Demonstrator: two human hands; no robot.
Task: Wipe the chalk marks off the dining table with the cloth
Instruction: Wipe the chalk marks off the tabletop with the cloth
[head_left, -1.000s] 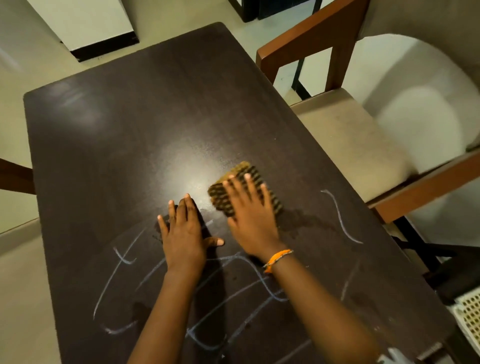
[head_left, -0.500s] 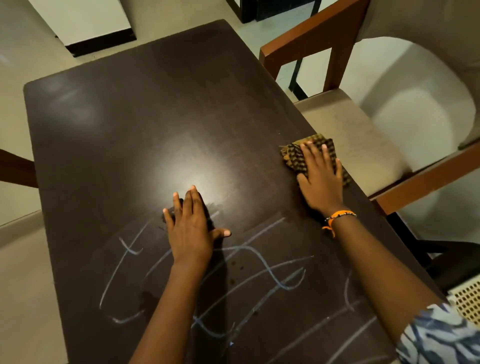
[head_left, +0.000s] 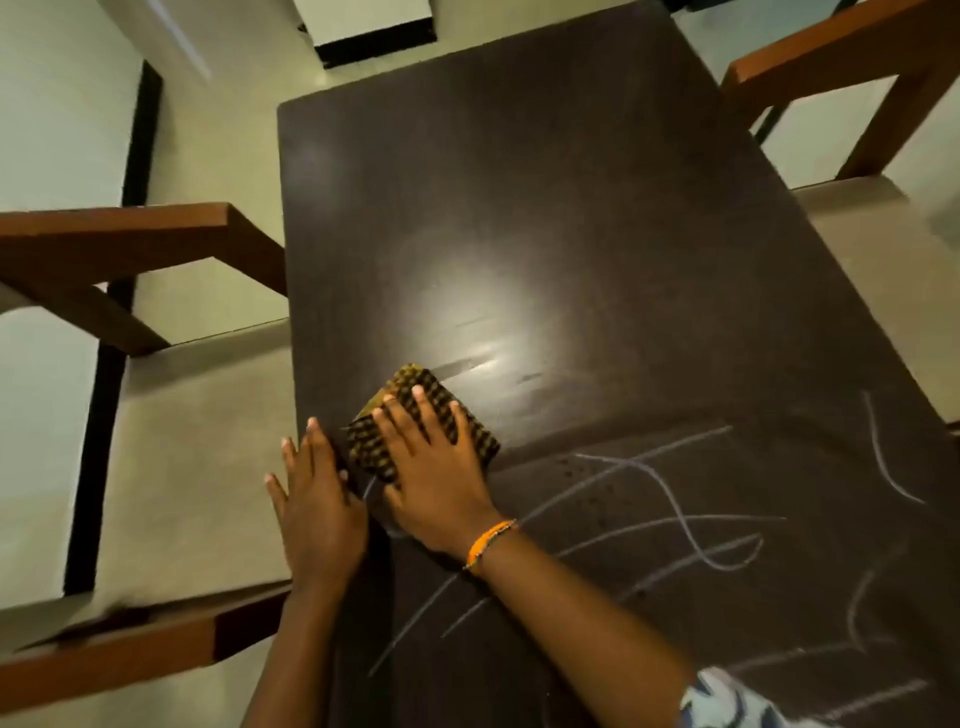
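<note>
Two flat hands: right hand (head_left: 436, 483) spread, pressing folded checkered cloth (head_left: 421, 426) (woven) onto glossy dark table (head_left: 571, 208); left hand (head_left: 317, 499) empty.

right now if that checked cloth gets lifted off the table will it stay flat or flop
The checked cloth looks like soft folded fabric, so it would likely flop and unfold. It probably weighs little. Under the flat right hand it should slide easily on the glossy table.

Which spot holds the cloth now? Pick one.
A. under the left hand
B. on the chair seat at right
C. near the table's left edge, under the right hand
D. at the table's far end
C: the right hand lies flat on the cloth near the table's left edge; the left hand rests beside it.
</note>
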